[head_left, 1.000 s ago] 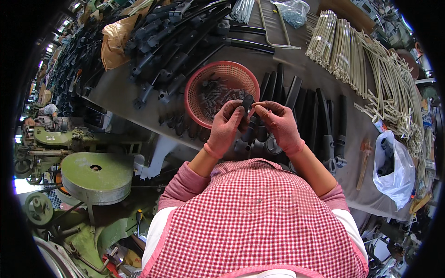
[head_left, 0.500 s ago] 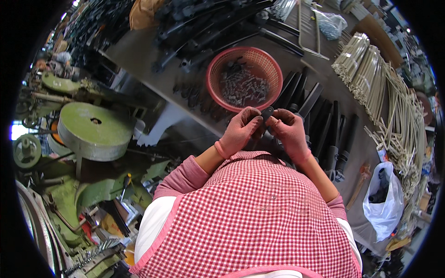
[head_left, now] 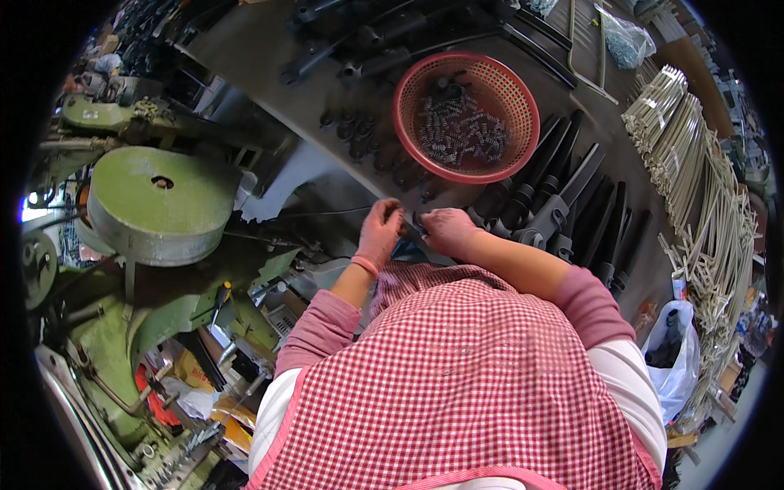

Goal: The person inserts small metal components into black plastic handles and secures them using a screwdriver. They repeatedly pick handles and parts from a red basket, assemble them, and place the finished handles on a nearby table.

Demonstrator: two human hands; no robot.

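Both my hands are in front of my apron, at the near edge of the work table. My right hand (head_left: 449, 232) wears a pinkish glove and has its fingers closed on a small black part (head_left: 419, 223), which is mostly covered. Beside it, a short gap to the left, my left hand (head_left: 380, 235) is gloved too, fingers curled together; whatever they hold, if anything, is hidden. Just beyond the hands stands a red plastic basket (head_left: 399, 122) with many small metal springs (head_left: 461, 135) and some black pieces inside.
Black tubular parts (head_left: 563, 196) lie right of the basket, with small dark pieces (head_left: 359, 135) to its left. Bundles of pale rods (head_left: 686, 155) line the far right, near a white plastic bag (head_left: 679, 359). A green machine with a round drum (head_left: 163, 204) stands left.
My hands have come apart and shifted lower and left relative to the basket. The black part that was between both hands is now at my right fingers. The view has shifted.
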